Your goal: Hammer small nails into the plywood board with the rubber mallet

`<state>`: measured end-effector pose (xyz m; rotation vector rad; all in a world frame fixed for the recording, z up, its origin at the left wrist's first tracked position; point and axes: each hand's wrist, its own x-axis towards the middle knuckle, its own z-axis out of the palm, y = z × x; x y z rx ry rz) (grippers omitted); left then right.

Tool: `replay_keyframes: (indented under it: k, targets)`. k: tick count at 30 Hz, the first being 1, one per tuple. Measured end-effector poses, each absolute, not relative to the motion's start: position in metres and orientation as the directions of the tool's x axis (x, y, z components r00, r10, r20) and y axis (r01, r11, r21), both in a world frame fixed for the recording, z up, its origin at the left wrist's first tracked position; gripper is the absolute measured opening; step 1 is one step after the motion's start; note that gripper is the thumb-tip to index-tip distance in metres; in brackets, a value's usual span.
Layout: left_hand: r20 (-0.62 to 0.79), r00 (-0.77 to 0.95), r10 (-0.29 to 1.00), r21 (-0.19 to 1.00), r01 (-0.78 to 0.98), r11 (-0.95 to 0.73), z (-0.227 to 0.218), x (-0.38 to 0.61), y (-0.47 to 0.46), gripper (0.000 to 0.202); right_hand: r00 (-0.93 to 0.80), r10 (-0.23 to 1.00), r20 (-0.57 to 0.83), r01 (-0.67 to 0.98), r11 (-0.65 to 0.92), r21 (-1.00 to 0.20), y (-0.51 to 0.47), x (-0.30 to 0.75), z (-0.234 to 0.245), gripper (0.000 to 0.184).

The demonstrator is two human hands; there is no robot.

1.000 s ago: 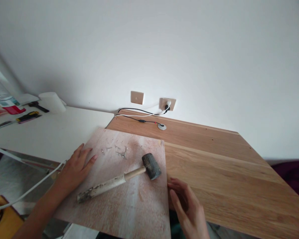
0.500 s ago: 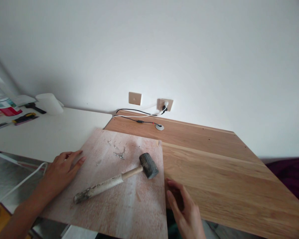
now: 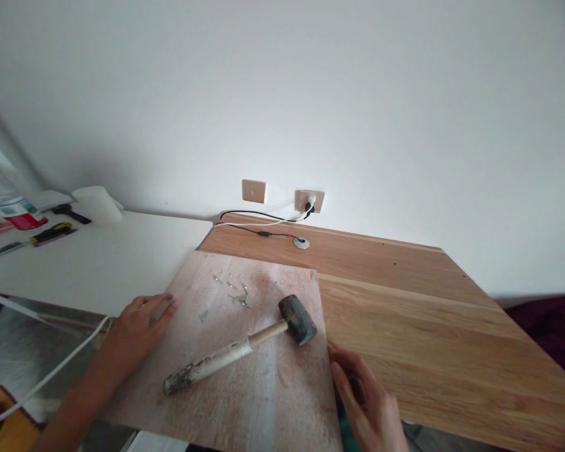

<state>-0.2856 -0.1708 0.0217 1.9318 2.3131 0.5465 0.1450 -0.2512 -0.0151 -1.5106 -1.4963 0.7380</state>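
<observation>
Pinkish board (image 3: 245, 402), lower centre, bears a rubber mallet (image 3: 240, 349) and metal fasteners (image 3: 242, 301); my left hand (image 3: 134, 329), fingers parted, meets its left edge; my right hand (image 3: 371, 398) curls by its right edge, grip unclear, wooden desktop (image 3: 433, 358) stretching rightward.

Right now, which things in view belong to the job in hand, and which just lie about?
Likely the job's:
board between the left hand and right hand
mallet on the board
small metal pieces on it

Probably lying about:
bottle
yellow-and-black tool
black cable
</observation>
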Motion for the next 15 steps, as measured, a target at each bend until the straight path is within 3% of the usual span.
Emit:
replay_keyframes:
  k: [6,15]
  targets:
    - [0.176,-0.146,0.973,0.366,0.928,0.073,0.026,-0.244,-0.176,0.054,0.231,0.97,0.071,0.475,-0.049,-0.878,-0.258,0.199,-0.012,0.045]
    - [0.237,0.067,0.969,0.587,0.785,-0.198,0.019,-0.182,-0.197,0.036,0.451,0.89,0.064,0.667,-0.288,-0.687,-0.285,0.274,0.01,0.045]
